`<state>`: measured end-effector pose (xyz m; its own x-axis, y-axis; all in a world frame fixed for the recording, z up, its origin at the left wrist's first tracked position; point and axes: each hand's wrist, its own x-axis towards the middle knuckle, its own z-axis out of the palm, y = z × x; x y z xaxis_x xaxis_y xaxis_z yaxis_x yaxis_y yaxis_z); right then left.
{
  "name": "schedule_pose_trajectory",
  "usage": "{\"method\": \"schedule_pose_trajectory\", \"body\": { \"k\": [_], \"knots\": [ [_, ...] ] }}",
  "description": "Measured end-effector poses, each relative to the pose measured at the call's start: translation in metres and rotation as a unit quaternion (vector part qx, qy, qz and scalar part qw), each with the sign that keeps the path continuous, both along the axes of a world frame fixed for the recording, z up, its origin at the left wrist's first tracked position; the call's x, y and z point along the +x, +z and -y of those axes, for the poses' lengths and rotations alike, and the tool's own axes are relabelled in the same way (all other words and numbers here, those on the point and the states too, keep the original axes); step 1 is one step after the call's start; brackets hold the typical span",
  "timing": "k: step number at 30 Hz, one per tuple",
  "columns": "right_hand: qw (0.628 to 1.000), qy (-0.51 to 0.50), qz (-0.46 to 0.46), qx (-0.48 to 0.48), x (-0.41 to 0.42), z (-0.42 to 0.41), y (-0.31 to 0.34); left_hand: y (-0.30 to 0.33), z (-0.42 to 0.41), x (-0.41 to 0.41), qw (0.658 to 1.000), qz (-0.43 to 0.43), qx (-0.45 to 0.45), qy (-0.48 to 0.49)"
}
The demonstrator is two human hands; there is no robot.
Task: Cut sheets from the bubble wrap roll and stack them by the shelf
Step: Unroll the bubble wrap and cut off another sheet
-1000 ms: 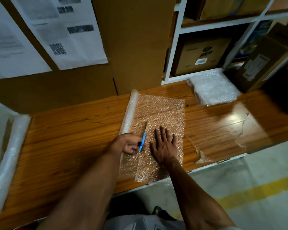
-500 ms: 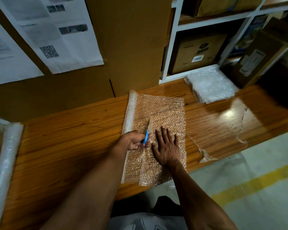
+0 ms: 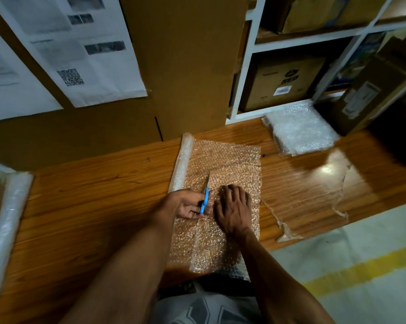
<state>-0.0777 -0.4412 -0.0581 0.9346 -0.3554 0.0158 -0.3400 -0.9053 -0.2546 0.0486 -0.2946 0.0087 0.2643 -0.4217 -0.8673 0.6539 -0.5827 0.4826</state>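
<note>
A small bubble wrap roll lies on the wooden table, with a sheet unrolled to its right. My left hand grips blue-handled scissors, blades pointing away along the cut line in the sheet. Just to the right of the scissors, my right hand presses on the sheet with its fingers curling. A stack of cut sheets lies at the foot of the white shelf.
A larger plastic-wrapped roll lies at the table's left end. Tall cardboard with taped papers stands behind. Boxes fill the shelf and one box leans at right. Peeling film curls on the table's front right.
The scissors have advanced a little farther along the sheet. The fingers of my right hand have gone from flat and spread to curled on the sheet.
</note>
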Motion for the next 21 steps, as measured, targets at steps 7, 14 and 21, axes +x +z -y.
{"method": "schedule_pose_trajectory", "body": {
  "k": [7,14,21],
  "knots": [
    [0.996,0.054,-0.075,0.015,0.023,0.030,-0.004,-0.004,0.015,0.011,1.000,0.025,0.006,0.012],
    [0.995,0.057,-0.079,-0.014,0.024,0.037,-0.021,-0.011,0.028,0.013,0.996,0.076,0.012,0.038],
    [0.996,0.050,-0.075,-0.011,0.025,0.037,-0.020,-0.016,0.027,0.021,0.996,0.064,0.006,0.059]
  ]
}}
